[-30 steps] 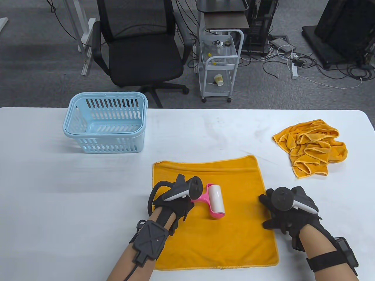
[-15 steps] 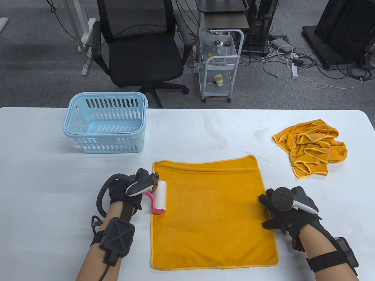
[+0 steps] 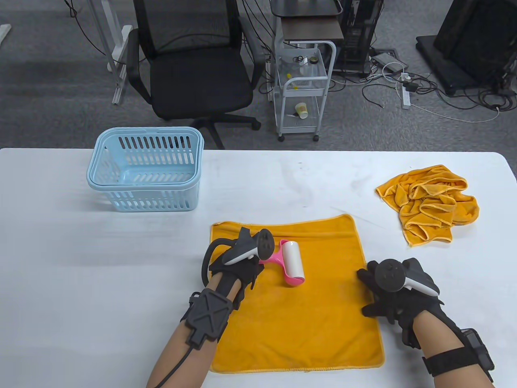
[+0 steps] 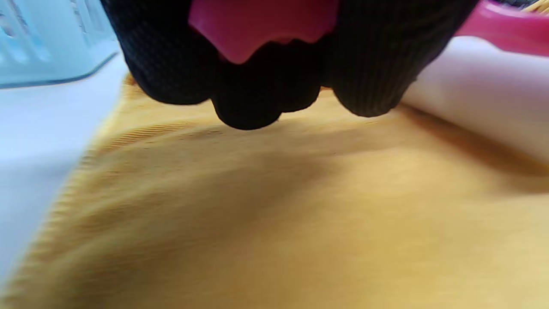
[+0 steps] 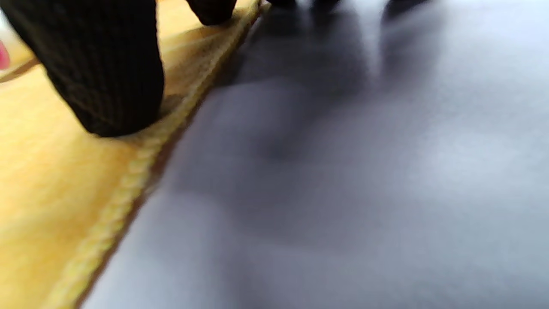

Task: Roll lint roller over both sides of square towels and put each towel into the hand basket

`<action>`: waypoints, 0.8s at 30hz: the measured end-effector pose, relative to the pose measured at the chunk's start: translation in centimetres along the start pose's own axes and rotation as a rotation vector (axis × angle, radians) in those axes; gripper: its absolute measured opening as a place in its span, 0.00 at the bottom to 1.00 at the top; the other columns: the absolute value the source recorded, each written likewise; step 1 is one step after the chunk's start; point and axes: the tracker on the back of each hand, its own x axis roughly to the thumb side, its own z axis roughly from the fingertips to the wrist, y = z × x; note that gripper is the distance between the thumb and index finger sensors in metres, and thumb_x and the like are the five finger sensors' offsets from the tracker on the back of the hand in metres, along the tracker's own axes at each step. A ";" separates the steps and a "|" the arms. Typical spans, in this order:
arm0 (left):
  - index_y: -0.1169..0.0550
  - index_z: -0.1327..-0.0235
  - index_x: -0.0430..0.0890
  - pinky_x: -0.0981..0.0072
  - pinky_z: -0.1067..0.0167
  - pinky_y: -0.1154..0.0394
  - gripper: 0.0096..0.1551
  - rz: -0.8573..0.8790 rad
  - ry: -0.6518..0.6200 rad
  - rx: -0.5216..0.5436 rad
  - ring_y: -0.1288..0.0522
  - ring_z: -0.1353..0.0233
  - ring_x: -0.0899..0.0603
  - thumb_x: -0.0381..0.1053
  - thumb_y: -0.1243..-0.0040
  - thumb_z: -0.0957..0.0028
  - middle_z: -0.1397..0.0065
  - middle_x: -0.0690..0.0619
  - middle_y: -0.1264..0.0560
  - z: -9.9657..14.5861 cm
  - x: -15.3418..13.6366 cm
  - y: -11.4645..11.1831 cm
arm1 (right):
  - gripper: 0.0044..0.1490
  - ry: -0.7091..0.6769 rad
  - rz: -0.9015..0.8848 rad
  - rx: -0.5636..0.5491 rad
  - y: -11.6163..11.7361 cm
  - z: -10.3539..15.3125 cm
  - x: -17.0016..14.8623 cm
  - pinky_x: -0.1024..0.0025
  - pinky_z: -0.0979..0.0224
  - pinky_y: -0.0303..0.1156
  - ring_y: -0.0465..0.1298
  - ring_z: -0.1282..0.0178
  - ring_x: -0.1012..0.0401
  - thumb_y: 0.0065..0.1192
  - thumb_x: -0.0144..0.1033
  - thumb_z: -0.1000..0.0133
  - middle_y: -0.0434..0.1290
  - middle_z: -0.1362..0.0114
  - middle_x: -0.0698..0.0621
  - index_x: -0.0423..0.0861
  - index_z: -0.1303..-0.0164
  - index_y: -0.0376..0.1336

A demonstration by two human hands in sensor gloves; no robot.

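Note:
An orange square towel [image 3: 299, 315] lies flat on the white table [image 3: 80, 262]. My left hand [image 3: 238, 262] grips the pink handle of a lint roller [image 3: 291, 263], whose white roll rests on the towel's upper middle. The left wrist view shows my gloved fingers [image 4: 364, 64] curled round the pink handle [image 4: 257, 25], with the white roll [image 4: 484, 90] on the towel [image 4: 279, 214]. My right hand [image 3: 383, 295] lies flat on the towel's right edge. In the right wrist view one finger [image 5: 107, 73] presses the towel's hem [image 5: 128, 184]. A light blue hand basket [image 3: 145, 169] stands empty at the far left.
A second orange towel [image 3: 432, 202] lies crumpled at the table's far right. Beyond the table stand a black office chair [image 3: 194, 60] and a small white cart [image 3: 303, 89], with cables on the floor.
My left hand swung the roller left off the towel's edge, then back right onto the towel's upper middle. The right hand stayed still on the towel's edge.

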 end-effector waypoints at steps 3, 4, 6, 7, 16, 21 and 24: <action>0.30 0.38 0.61 0.47 0.40 0.20 0.24 -0.150 0.124 -0.006 0.18 0.37 0.42 0.54 0.34 0.46 0.31 0.56 0.24 0.5 -3.1 0.2 | 0.63 0.000 0.001 0.001 0.0 0.0 0.0 0.27 0.24 0.47 0.39 0.15 0.37 0.75 0.58 0.50 0.38 0.13 0.41 0.51 0.15 0.42; 0.30 0.39 0.62 0.46 0.39 0.21 0.23 -0.179 0.150 -0.013 0.18 0.36 0.42 0.53 0.34 0.46 0.31 0.57 0.25 0.8 -4.0 0.2 | 0.62 0.000 0.001 0.001 0.0 0.0 0.0 0.27 0.24 0.47 0.39 0.15 0.37 0.75 0.58 0.50 0.38 0.13 0.41 0.51 0.15 0.42; 0.29 0.40 0.62 0.44 0.38 0.21 0.22 -0.241 0.229 -0.033 0.18 0.35 0.42 0.53 0.34 0.46 0.30 0.56 0.25 1.5 -6.6 0.5 | 0.62 -0.001 0.002 0.002 0.0 0.0 0.0 0.27 0.24 0.47 0.39 0.15 0.37 0.75 0.58 0.50 0.38 0.13 0.41 0.51 0.15 0.42; 0.29 0.41 0.62 0.44 0.38 0.21 0.21 -0.267 0.255 -0.038 0.19 0.35 0.41 0.52 0.34 0.46 0.30 0.56 0.25 1.8 -7.4 0.5 | 0.62 -0.001 0.002 0.002 0.0 0.0 0.0 0.27 0.24 0.47 0.39 0.15 0.37 0.75 0.58 0.50 0.38 0.13 0.41 0.51 0.15 0.42; 0.29 0.40 0.61 0.47 0.37 0.21 0.23 -0.062 0.104 -0.029 0.19 0.37 0.43 0.54 0.33 0.46 0.31 0.57 0.25 3.4 -6.9 1.0 | 0.63 -0.002 0.002 0.003 0.0 0.0 0.0 0.27 0.24 0.47 0.39 0.15 0.37 0.75 0.58 0.50 0.38 0.13 0.41 0.51 0.15 0.42; 0.30 0.38 0.59 0.51 0.40 0.18 0.26 0.046 -0.119 -0.041 0.18 0.38 0.44 0.55 0.33 0.47 0.32 0.56 0.25 2.6 1.2 -0.2 | 0.62 -0.002 0.002 0.003 0.0 0.0 0.0 0.27 0.24 0.47 0.39 0.15 0.37 0.75 0.58 0.50 0.38 0.13 0.41 0.51 0.15 0.42; 0.30 0.37 0.58 0.50 0.40 0.18 0.26 0.038 -0.170 -0.059 0.18 0.38 0.44 0.56 0.34 0.46 0.32 0.55 0.25 2.3 4.2 -1.4 | 0.62 -0.002 0.002 0.003 0.0 0.0 0.0 0.27 0.24 0.47 0.39 0.15 0.37 0.75 0.58 0.50 0.38 0.13 0.41 0.51 0.15 0.42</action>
